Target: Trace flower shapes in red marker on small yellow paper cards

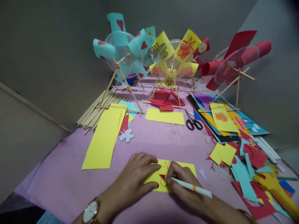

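Observation:
A small yellow paper rectangle [189, 168] lies on the pink tabletop close in front of me, with red line drawing on its middle. My right hand [184, 183] grips a white marker [198, 189] with a red tip, and the tip rests on the paper. Flat across the paper's left end lies my left hand [140, 174], its fingers apart and touching the sheet. My hands cover parts of the paper and of the drawing.
Long yellow strips [102, 140] and wooden sticks [98, 109] lie left, near a butterfly cutout [126, 135]. Black-handled scissors [193, 123] are ahead. Paper scraps [243, 177] and a yellow glue gun [273, 186] lie right. Stick-framed blue [120, 43], yellow [174, 59] and red pinwheels [238, 62] stand behind.

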`<control>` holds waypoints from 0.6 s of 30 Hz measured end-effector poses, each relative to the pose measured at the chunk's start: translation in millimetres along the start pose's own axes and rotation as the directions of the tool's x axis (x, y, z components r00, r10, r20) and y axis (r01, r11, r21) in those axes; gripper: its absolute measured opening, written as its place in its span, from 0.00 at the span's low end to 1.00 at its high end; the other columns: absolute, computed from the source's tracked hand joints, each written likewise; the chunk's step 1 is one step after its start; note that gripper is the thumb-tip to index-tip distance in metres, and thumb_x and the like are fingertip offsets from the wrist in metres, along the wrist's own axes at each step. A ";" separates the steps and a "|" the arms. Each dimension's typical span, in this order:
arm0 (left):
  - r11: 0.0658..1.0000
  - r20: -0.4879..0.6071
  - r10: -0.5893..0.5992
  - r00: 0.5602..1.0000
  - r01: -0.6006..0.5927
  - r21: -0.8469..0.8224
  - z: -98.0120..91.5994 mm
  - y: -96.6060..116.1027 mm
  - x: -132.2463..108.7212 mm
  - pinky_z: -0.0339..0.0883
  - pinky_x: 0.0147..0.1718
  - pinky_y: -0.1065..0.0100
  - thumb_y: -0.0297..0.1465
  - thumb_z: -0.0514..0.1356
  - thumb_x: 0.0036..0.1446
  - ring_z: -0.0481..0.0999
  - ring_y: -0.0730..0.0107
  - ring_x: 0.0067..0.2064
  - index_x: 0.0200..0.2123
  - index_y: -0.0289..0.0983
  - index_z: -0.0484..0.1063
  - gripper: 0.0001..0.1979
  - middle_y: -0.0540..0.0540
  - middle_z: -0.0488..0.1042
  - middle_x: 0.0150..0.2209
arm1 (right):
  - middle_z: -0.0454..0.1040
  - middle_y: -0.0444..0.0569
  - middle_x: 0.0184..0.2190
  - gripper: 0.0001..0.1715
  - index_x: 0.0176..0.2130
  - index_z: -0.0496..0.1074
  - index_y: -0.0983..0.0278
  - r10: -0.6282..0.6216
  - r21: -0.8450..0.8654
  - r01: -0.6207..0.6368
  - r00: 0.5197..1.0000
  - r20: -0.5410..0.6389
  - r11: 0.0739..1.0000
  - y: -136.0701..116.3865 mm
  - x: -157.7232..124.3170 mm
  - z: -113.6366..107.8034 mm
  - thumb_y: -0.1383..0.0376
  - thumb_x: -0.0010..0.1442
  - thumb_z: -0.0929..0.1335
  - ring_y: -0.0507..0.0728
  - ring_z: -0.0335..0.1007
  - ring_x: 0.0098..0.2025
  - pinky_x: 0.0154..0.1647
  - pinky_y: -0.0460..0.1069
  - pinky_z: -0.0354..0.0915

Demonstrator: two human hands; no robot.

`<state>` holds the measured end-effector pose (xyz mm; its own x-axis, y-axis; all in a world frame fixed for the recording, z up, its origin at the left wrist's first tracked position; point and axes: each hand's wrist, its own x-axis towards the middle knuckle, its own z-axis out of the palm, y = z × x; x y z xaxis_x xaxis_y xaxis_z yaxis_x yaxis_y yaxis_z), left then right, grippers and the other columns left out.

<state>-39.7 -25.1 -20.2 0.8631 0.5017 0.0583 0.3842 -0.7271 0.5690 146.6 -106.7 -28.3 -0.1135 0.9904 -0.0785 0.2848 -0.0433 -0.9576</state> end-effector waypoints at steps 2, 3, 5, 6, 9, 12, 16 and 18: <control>1.000 0.000 0.005 1.000 -0.005 0.001 -0.1 -0.4 -0.1 0.55 0.48 0.59 0.35 0.64 0.55 0.64 0.60 0.49 0.48 0.44 0.69 0.17 0.47 0.68 0.49 | 0.60 0.39 0.20 0.05 0.27 0.59 0.60 0.000 -0.012 0.000 1.000 0.004 1.000 -0.1 -0.1 -0.7 0.70 0.51 0.60 0.51 0.53 0.21 0.22 0.45 0.49; 1.000 0.002 0.006 1.000 -0.006 -0.001 -0.2 -0.5 -0.1 0.55 0.47 0.59 0.34 0.64 0.55 0.64 0.60 0.49 0.48 0.44 0.69 0.17 0.47 0.68 0.49 | 0.60 0.39 0.20 0.05 0.27 0.59 0.60 0.001 -0.017 -0.001 1.000 0.007 1.000 0.2 -0.1 -1.0 0.71 0.51 0.60 0.51 0.53 0.21 0.22 0.45 0.49; 1.000 0.003 0.006 1.000 -0.006 -0.003 -0.6 -0.5 -0.2 0.55 0.48 0.60 0.34 0.64 0.54 0.64 0.60 0.49 0.48 0.44 0.69 0.17 0.47 0.68 0.49 | 0.60 0.38 0.20 0.05 0.27 0.59 0.60 -0.004 -0.025 0.005 1.000 0.017 1.000 1.5 -0.2 -1.4 0.71 0.51 0.60 0.51 0.53 0.21 0.22 0.45 0.49; 1.000 0.003 0.006 1.000 -0.006 -0.003 -0.8 -0.3 -0.3 0.55 0.48 0.60 0.34 0.64 0.54 0.64 0.61 0.49 0.48 0.44 0.69 0.18 0.48 0.68 0.49 | 0.60 0.38 0.20 0.06 0.28 0.59 0.60 -0.008 -0.029 0.009 1.000 0.017 1.000 2.3 -0.3 -1.5 0.71 0.51 0.60 0.50 0.53 0.21 0.22 0.45 0.49; 1.000 0.005 0.004 1.000 -0.004 -0.001 -1.1 0.2 -0.6 0.55 0.48 0.60 0.34 0.64 0.54 0.64 0.61 0.49 0.48 0.44 0.69 0.18 0.48 0.68 0.49 | 0.61 0.38 0.20 0.05 0.28 0.60 0.60 -0.014 -0.037 0.014 1.000 0.017 0.999 4.4 -0.6 -1.4 0.71 0.51 0.60 0.50 0.54 0.21 0.22 0.45 0.49; 1.000 0.009 0.000 1.000 0.000 -0.002 -1.3 0.5 -0.9 0.55 0.48 0.60 0.34 0.64 0.54 0.63 0.61 0.49 0.49 0.44 0.69 0.18 0.48 0.67 0.49 | 0.61 0.39 0.21 0.05 0.28 0.60 0.61 -0.003 -0.040 0.004 1.000 0.016 0.999 4.4 -0.6 -1.2 0.71 0.52 0.60 0.51 0.54 0.22 0.22 0.45 0.50; 1.000 0.012 0.002 1.000 -0.002 0.000 -1.0 0.0 -0.7 0.55 0.48 0.60 0.34 0.64 0.55 0.63 0.60 0.49 0.49 0.44 0.68 0.18 0.47 0.67 0.49 | 0.61 0.39 0.20 0.04 0.28 0.60 0.61 0.015 -0.067 -0.013 1.000 0.027 0.998 1.3 -0.2 -2.1 0.70 0.51 0.60 0.51 0.54 0.21 0.22 0.46 0.49; 1.000 0.014 0.004 1.000 -0.004 -0.002 -0.7 -0.4 -0.7 0.55 0.48 0.60 0.34 0.63 0.55 0.63 0.59 0.49 0.49 0.44 0.68 0.18 0.47 0.67 0.49 | 0.61 0.40 0.20 0.03 0.27 0.59 0.61 0.019 -0.085 -0.017 1.000 0.025 0.996 -0.7 -0.1 -2.8 0.69 0.51 0.60 0.52 0.55 0.22 0.23 0.46 0.50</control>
<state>-40.7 -24.8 -19.9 0.8694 0.4918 0.0488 0.3800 -0.7283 0.5703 149.0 -106.4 -26.9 -0.1314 0.9859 -0.1040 0.3667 -0.0491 -0.9291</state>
